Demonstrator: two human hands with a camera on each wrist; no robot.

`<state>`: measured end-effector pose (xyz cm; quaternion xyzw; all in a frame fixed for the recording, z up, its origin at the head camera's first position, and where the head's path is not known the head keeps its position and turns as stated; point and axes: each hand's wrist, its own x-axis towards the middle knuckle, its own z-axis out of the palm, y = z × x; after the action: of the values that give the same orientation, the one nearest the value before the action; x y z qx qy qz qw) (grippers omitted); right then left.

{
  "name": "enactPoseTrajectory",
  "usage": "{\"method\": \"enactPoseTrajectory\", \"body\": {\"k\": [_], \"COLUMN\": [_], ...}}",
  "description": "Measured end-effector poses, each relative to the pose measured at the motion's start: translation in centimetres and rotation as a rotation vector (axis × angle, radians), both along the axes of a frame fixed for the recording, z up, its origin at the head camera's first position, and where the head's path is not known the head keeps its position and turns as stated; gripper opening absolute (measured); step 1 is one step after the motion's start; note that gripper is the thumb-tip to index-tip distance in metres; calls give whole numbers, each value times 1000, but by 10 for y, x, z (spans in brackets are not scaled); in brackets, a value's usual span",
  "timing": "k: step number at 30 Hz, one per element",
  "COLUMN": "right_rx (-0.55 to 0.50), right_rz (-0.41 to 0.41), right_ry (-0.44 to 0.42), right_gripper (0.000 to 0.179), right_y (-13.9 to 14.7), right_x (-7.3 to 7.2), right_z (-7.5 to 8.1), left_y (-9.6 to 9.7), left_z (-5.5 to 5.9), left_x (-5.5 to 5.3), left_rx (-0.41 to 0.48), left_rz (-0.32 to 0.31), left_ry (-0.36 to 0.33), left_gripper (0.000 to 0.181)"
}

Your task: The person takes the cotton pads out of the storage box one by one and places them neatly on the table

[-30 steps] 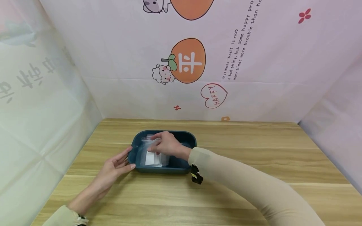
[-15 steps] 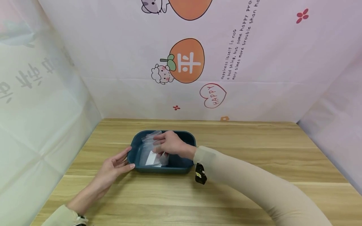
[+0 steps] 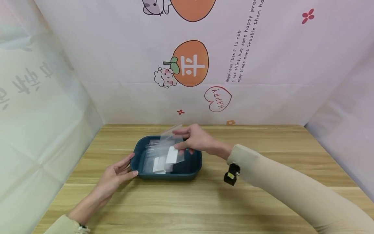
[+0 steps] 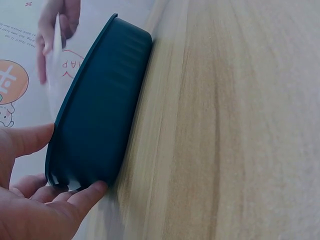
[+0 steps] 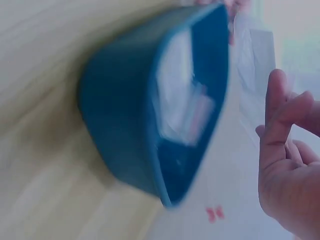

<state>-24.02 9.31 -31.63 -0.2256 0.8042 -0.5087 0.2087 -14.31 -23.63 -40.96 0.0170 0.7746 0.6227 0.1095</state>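
Aslant: clear bag [image 3: 168, 141], seal [image 3: 169, 130] forward | right grip [image 3: 196, 140] pinches it | left grip [image 3: 117, 175] clamped on crosswise tray [image 3: 167, 176]

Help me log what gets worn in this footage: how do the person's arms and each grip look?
The left sleeve and right sleeve are long and plain beige. A blocky black device with a yellow patch sits by the right one's end; a dark piece shows by the left one's. The left grip and right grip wear no gloves.

Beige sleeves [image 3: 286, 187], black yellow-marked wrist camera [image 3: 230, 179]
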Motion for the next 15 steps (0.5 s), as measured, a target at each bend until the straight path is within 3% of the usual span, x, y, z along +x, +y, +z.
{"method": "enactPoseTrajectory", "body": {"k": [9, 15], "right_rx": [-27, -38], "right_rz": [-68, -116], "right_ry": [-43, -41], "right_gripper": [66, 68], "right_y": [80, 131], "right_x": [-4, -11], "right_z": [32, 20], "left_y": [3, 2], "left_z": [2, 2], "left_x": [-1, 0], "left_rx": [4, 14], "left_rz": [0, 6], "left_ry": [8, 10], "left_gripper": [81, 81]}}
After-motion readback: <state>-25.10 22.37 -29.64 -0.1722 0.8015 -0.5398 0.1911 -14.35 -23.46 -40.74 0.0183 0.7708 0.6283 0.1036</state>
